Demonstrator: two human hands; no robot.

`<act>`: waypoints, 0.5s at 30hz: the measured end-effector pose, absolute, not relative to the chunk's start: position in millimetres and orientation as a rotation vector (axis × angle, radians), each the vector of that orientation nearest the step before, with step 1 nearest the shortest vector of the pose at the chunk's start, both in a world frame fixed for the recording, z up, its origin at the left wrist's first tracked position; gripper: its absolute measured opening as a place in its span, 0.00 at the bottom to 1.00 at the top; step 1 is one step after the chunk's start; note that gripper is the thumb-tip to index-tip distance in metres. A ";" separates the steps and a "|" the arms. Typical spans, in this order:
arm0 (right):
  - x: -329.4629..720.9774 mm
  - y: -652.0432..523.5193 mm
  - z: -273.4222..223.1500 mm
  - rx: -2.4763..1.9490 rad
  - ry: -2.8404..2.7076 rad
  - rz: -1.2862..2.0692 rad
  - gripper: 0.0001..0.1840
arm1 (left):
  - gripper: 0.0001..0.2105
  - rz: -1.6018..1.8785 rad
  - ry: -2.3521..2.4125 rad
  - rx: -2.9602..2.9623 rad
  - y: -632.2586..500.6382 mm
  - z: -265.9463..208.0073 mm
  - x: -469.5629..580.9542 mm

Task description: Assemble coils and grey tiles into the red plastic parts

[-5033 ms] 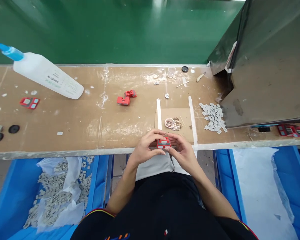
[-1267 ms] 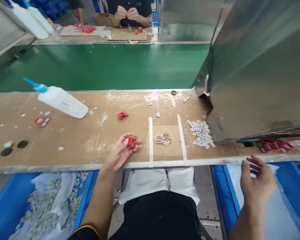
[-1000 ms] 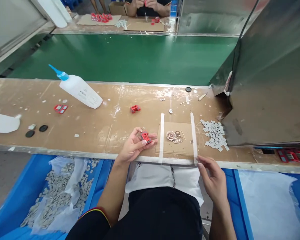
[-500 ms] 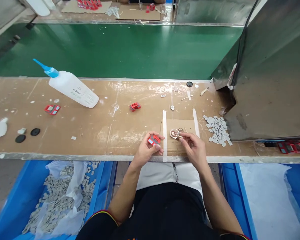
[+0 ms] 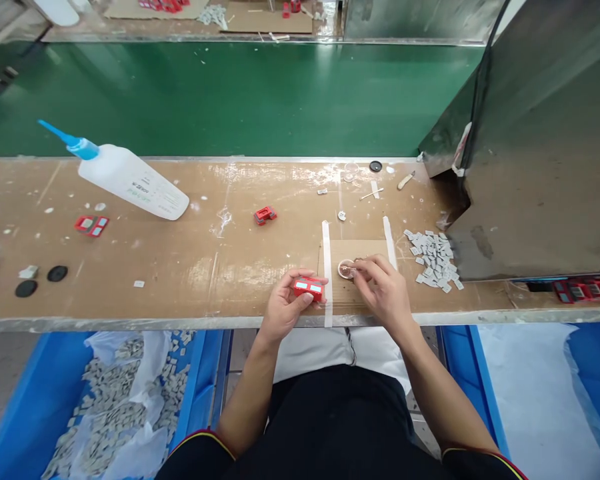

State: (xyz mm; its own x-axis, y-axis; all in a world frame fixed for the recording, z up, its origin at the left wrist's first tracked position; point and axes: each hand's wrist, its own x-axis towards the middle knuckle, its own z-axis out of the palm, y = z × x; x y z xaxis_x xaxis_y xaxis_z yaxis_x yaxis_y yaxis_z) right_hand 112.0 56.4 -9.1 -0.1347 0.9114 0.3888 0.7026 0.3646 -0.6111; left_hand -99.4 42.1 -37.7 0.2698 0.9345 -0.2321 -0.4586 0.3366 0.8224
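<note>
My left hand (image 5: 284,308) is closed around a red toy car (image 5: 309,287), its pale window patches facing up. Between the thumb and fingers of my right hand (image 5: 383,290) is a thin stick (image 5: 351,269); its far end is over a small round white dish (image 5: 339,272). Whether the tip touches the dish I cannot tell. The dish sits on a cardboard patch (image 5: 347,248) between two white tape strips. Farther back lies another red toy part (image 5: 265,215), apart from both hands.
A white bottle with a blue nozzle (image 5: 135,183) lies at left. Small grey pieces (image 5: 434,259) are heaped at right beside a metal housing (image 5: 535,153). A cotton swab (image 5: 371,194) lies behind the dish. A blue bin (image 5: 207,393) holds many grey pieces below. A green belt (image 5: 250,100) runs beyond.
My left hand has turned the red toy car so its window patches face me more. My right hand has shifted slightly left, bringing the stick lower over the dish. The view has shifted slightly.
</note>
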 end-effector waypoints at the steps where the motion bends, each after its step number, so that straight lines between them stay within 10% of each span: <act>1: 111.5 54.9 -11.0 -1.386 -1.859 0.390 0.07 | 0.26 1.056 0.825 0.708 42.0 -37.7 -99.1; 15: 108.6 43.3 -6.1 -1.350 -1.528 0.358 0.04 | 0.18 0.937 0.984 0.990 37.0 -37.7 -90.6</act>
State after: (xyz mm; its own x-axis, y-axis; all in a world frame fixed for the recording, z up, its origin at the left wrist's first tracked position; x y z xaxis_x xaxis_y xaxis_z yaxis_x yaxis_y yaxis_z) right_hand 108.6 43.3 -6.1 0.1500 0.8638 0.4810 0.5601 0.3267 -0.7613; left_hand -90.6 37.0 -37.7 0.2748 0.9365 -0.2180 -0.1712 0.2708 0.9473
